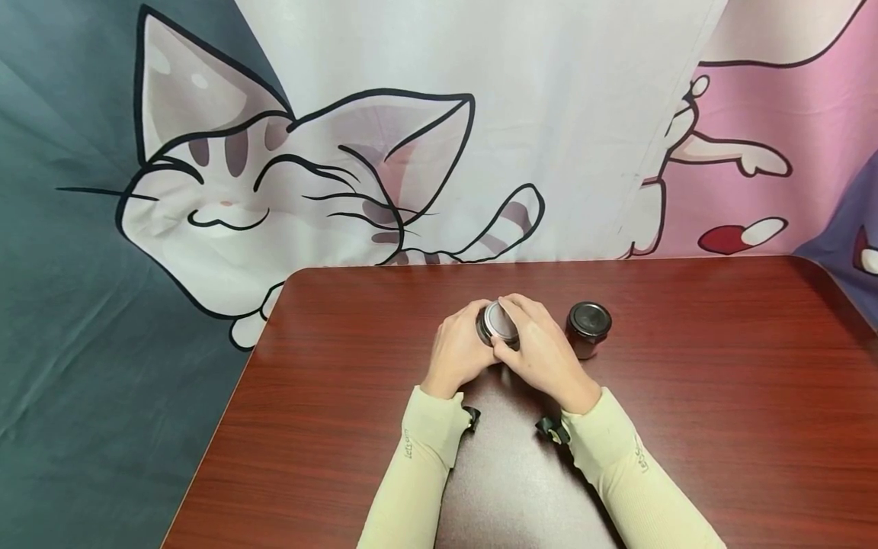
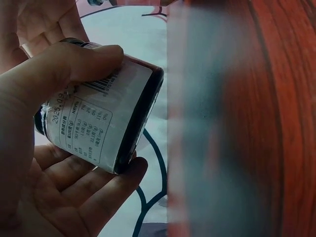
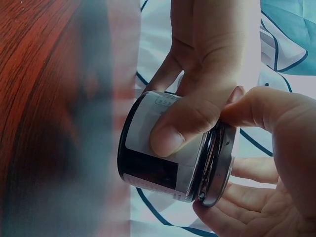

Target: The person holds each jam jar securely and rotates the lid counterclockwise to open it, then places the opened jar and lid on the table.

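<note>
My left hand [image 1: 458, 347] grips a small glass jar [image 3: 143, 126] with dark contents and a white printed label. Its thumb presses on the label, where a barcode and a nutrition table show in the left wrist view. From the other side, my right hand [image 1: 542, 349] holds the jar's silver-toned lid [image 3: 223, 163] between thumb and fingers. The lid lies over the jar's mouth, with a dark rim showing between lid and glass. In the left wrist view the jar [image 2: 84, 128] is raised above the table. My hands meet at the lid.
A second dark jar with a black lid [image 1: 590, 320] stands upright on the table just right of my right hand. The brown wooden table [image 1: 329, 427] ends at a cloth backdrop [image 1: 583, 137] printed with cartoon cats.
</note>
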`<action>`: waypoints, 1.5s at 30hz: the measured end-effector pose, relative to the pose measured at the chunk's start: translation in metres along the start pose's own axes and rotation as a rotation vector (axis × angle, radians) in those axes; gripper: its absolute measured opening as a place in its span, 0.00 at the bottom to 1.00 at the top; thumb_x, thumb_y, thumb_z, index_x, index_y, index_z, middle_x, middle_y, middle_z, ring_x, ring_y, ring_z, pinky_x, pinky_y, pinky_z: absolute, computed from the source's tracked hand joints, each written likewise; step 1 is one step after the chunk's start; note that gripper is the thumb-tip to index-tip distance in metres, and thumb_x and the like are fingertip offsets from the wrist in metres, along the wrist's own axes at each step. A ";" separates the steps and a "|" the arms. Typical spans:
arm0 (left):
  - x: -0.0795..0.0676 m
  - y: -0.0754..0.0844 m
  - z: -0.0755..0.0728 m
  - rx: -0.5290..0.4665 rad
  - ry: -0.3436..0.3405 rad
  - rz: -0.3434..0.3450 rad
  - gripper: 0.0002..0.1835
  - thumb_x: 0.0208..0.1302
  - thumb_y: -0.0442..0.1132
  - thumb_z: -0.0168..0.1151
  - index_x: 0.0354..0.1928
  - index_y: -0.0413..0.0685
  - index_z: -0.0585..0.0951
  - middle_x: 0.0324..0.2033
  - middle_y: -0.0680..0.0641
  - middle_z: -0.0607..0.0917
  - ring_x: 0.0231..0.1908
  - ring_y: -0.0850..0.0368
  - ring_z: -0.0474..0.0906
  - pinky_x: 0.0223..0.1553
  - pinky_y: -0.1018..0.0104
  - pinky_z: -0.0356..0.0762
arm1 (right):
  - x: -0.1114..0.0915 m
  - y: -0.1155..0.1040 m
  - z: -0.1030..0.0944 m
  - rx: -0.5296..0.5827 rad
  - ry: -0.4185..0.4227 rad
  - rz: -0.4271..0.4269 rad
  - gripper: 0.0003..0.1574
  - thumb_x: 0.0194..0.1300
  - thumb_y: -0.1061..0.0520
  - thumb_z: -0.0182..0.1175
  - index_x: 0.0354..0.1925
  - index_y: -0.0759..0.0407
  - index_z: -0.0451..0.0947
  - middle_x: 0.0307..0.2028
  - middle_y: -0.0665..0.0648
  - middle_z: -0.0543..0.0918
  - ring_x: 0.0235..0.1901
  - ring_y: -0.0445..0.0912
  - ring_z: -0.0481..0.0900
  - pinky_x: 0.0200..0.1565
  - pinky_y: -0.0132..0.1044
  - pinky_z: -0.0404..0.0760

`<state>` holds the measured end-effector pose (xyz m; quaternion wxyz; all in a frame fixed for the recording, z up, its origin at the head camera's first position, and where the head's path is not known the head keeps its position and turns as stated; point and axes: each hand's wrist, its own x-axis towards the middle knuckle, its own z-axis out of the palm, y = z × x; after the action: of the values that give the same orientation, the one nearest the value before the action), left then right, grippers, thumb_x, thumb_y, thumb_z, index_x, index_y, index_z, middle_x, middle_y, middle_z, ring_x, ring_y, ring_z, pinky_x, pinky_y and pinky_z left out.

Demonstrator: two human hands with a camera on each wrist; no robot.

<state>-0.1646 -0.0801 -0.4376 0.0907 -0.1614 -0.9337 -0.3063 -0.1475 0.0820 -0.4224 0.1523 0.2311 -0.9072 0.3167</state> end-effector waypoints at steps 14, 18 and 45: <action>0.002 -0.001 0.002 -0.008 0.007 0.021 0.34 0.46 0.48 0.77 0.59 0.49 0.81 0.50 0.49 0.86 0.49 0.53 0.84 0.49 0.57 0.80 | 0.000 0.000 -0.001 0.006 0.008 -0.010 0.36 0.54 0.58 0.63 0.61 0.73 0.74 0.58 0.67 0.77 0.56 0.62 0.74 0.58 0.55 0.73; 0.002 -0.001 0.002 -0.008 0.011 0.027 0.34 0.45 0.49 0.77 0.59 0.50 0.81 0.49 0.50 0.86 0.48 0.53 0.84 0.49 0.57 0.80 | 0.001 0.000 -0.001 0.011 0.007 -0.013 0.36 0.54 0.59 0.63 0.61 0.73 0.74 0.58 0.67 0.77 0.56 0.62 0.74 0.58 0.55 0.73; 0.000 0.001 0.001 0.004 -0.011 0.011 0.35 0.48 0.47 0.77 0.60 0.45 0.80 0.52 0.47 0.85 0.51 0.50 0.83 0.52 0.57 0.79 | 0.000 0.001 -0.001 0.042 -0.001 -0.034 0.44 0.44 0.61 0.68 0.62 0.73 0.72 0.59 0.68 0.75 0.56 0.62 0.73 0.58 0.55 0.73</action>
<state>-0.1648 -0.0792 -0.4377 0.0874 -0.1680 -0.9340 -0.3030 -0.1473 0.0833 -0.4221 0.1525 0.2499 -0.8964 0.3328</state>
